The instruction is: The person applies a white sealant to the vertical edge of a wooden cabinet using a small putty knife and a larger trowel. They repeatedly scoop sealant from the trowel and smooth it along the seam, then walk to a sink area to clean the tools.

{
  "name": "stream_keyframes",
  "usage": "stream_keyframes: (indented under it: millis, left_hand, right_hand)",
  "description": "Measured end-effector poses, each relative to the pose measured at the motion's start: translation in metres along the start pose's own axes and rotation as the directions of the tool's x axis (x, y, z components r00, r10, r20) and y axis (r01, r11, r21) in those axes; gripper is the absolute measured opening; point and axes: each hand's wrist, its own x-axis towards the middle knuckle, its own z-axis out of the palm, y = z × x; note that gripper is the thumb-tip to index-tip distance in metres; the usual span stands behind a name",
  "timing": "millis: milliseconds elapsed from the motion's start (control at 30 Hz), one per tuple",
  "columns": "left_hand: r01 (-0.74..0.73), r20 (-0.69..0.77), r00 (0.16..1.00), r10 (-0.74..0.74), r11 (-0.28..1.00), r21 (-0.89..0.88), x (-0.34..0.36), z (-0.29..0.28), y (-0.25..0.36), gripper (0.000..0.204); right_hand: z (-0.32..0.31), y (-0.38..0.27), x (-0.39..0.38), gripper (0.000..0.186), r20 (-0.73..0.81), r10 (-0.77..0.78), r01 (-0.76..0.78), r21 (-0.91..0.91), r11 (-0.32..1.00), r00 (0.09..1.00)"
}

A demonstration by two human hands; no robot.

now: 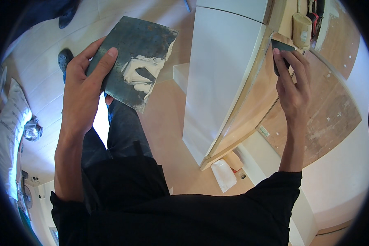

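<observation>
- Left hand (84,78), upper left: thumb and fingers closed on dark, square metal-looking plate (129,49); creamy white paste (141,63) smeared toward its right edge.
- Right hand (293,82), upper right: fingers pinch small, dark, flat blade (283,46) beside tan wooden panel (252,106); contact unclear.

It looks like a room under renovation. White-spotted wooden board (322,133) shows at right, a tub (302,33) and tools (314,18) at upper right, a bulky sack (13,123) at left.

The dark, stained plate (131,39) is tilted in the left hand (83,82), with white paste (131,74) smeared thickly; a small dark flat tool (283,44) is in the right hand (294,91)
</observation>
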Motion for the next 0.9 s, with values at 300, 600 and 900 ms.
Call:
stream_keyframes:
  millis: [300, 600, 900]
  left_hand:
    - [-0.014, -0.003, 1.0, 0.014, 1.0, 0.021, 0.001, 0.0, -0.001, 0.059]
    - [-0.007, 0.044, 0.999, 0.008, 1.0, -0.01, -0.001, -0.004, 0.004, 0.057]
    - [0.037, 0.031, 0.999, -0.036, 0.999, -0.004, -0.001, -0.007, 0.002, 0.059]
  right_hand:
    - [0.0, 0.004, 0.023, 0.038, 0.013, -0.003, 0.003, 0.002, 1.0, 1.0]
    - [-0.022, -0.016, 0.022, 0.039, 0.112, 0.085, -0.094, 0.072, 0.993, 0.99]
    - [-0.017, -0.011, 0.037, 0.037, 0.197, 0.085, -0.079, -0.04, 0.996, 0.977]
